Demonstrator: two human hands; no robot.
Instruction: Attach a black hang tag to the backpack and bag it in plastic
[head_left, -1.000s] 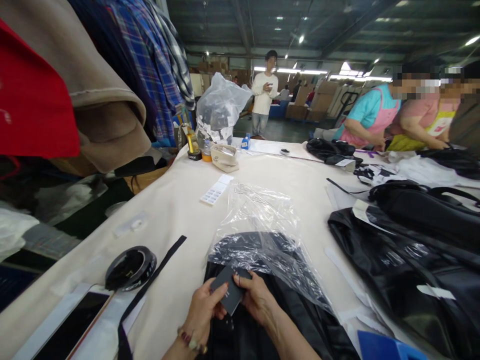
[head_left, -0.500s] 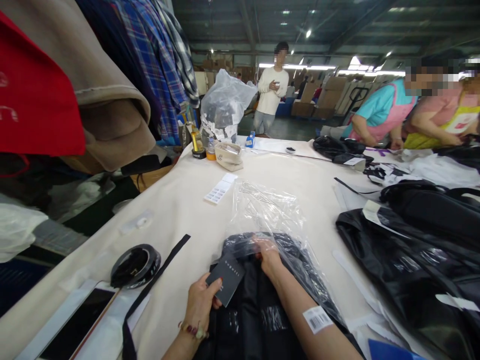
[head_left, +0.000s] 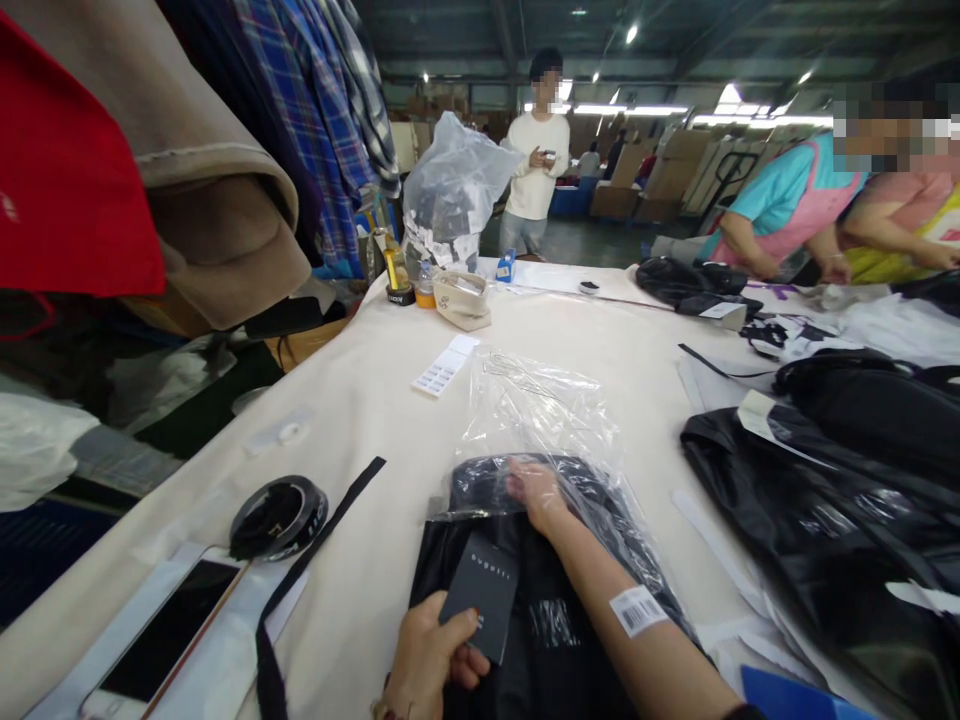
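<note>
A black bag (head_left: 450, 545) lies in front of me, its far end inside a clear plastic bag (head_left: 536, 405). My left hand (head_left: 439, 645) pinches a dark grey hang tag (head_left: 484, 590) with pale lettering, held over the black bag. My right hand (head_left: 536, 490) reaches under the clear plastic at the bag's far end; its fingers are partly hidden, and I cannot tell whether they grip the bag or the film. A white barcode sticker (head_left: 637, 610) is stuck on my right forearm.
Tape roll (head_left: 277, 515), phone (head_left: 176, 625) and black strap (head_left: 322, 560) lie left. Label sheet (head_left: 446, 365), beige pouch (head_left: 461, 298) stand farther off. More black bags (head_left: 810, 500) fill the right. Co-workers (head_left: 795, 215) work at the far right; a person (head_left: 534, 165) stands beyond the table.
My left hand has moved down and right with the hang tag, which has turned more upright. My right hand stays at the plastic, shifted slightly. The view has tilted a little.
</note>
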